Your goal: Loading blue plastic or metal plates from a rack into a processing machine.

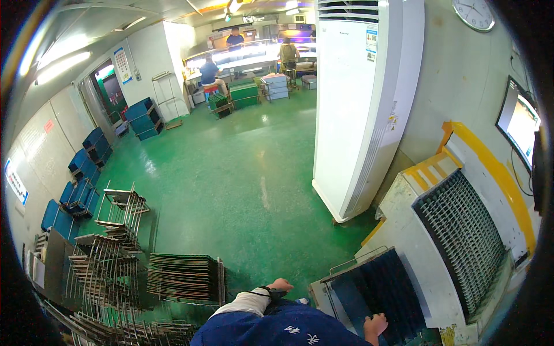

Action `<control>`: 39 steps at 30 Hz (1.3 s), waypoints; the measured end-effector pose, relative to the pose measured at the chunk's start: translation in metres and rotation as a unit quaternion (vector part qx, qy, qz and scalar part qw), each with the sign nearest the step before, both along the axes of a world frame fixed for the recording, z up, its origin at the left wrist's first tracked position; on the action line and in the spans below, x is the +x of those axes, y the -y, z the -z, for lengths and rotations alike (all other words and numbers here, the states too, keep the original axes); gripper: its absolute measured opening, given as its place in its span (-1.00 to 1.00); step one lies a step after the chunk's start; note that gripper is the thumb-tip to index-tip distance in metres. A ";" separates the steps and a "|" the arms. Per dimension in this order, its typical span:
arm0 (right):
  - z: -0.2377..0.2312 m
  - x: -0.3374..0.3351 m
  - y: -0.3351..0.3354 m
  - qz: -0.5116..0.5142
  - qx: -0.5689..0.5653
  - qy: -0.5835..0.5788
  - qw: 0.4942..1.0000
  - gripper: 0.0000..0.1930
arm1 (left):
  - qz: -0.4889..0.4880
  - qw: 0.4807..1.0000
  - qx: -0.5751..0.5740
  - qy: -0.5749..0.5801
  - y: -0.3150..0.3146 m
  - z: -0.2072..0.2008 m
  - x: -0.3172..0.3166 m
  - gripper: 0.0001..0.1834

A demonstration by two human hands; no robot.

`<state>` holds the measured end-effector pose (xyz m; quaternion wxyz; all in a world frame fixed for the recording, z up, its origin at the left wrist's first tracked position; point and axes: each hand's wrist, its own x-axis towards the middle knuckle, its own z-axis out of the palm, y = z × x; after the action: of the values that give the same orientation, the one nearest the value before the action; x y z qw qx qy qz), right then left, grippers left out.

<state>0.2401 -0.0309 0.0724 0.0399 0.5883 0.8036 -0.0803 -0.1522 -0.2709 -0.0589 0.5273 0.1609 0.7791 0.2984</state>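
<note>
At the lower right, my right hand (375, 326) has its fingers closed at the edge of a dark blue panel (350, 294). That panel leans at the left side of a row of similar dark panels (398, 282), which stand close together in a wire-handled rack (340, 268). In front of my body, at the bottom centre, is my left hand (281, 285), with a dark band at its wrist. It is over the floor, apart from the rack, and nothing shows in it; how its fingers are held is too small to make out.
A slotted conveyor (461, 230) in a pale housing rises beyond the rack at right. A tall white air conditioner (352, 115) stands ahead. Panels fill a floor rack (184, 278) at left, beside metal racks (107, 271). Two or more people sit or stand at a lit bench (242, 57) far off.
</note>
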 end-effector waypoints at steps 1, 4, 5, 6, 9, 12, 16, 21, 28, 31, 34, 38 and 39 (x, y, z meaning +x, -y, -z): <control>0.001 0.002 0.000 0.004 -0.001 0.000 1.000 -0.72 | 0.000 1.000 -0.003 0.000 -0.003 -0.002 0.001 -0.66; 0.008 0.005 0.000 -0.001 0.016 -0.003 1.000 -0.71 | 0.006 1.000 -0.006 -0.007 -0.005 -0.007 0.002 -0.67; 0.010 0.006 -0.001 -0.006 0.024 -0.004 1.000 -0.71 | 0.010 1.000 -0.007 -0.011 -0.005 -0.008 0.002 -0.67; 0.010 0.006 -0.001 -0.004 0.025 -0.008 1.000 -0.72 | 0.016 1.000 -0.005 -0.014 -0.005 -0.011 0.002 -0.66; 0.010 0.005 0.000 -0.001 0.025 -0.015 1.000 -0.72 | 0.032 0.999 -0.003 -0.020 -0.004 -0.017 0.001 -0.64; 0.009 0.005 -0.001 0.000 0.019 -0.015 1.000 -0.72 | 0.037 0.999 0.000 -0.022 -0.003 -0.017 -0.001 -0.62; 0.005 0.004 0.001 -0.001 0.015 -0.010 1.000 -0.71 | 0.012 1.000 0.019 -0.013 -0.001 -0.012 0.000 -0.61; -0.013 -0.005 0.008 -0.002 0.008 -0.002 1.000 -0.70 | 0.015 0.999 -0.004 -0.037 -0.002 -0.013 0.001 -0.61; -0.017 -0.005 0.006 -0.001 0.005 -0.003 1.000 -0.69 | 0.023 0.999 -0.008 -0.039 -0.005 -0.016 0.000 -0.59; -0.018 -0.006 0.006 0.002 -0.001 -0.006 1.000 -0.69 | 0.018 0.999 -0.018 -0.032 -0.007 -0.010 -0.001 -0.59; -0.022 -0.007 0.009 0.002 0.011 -0.017 1.000 -0.69 | 0.011 1.000 -0.009 -0.022 -0.005 -0.008 -0.001 -0.60; -0.021 -0.006 0.009 0.013 0.013 -0.007 1.000 -0.69 | 0.024 1.000 -0.004 -0.011 -0.010 -0.018 0.000 -0.61; -0.023 -0.008 0.008 0.011 0.008 -0.005 1.000 -0.69 | 0.019 1.000 -0.008 -0.010 -0.008 -0.017 -0.001 -0.61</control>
<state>0.2323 -0.0393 0.0949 0.0307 0.5974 0.7976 -0.0772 -0.1528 -0.2630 -0.0420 0.5262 0.1747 0.7835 0.2806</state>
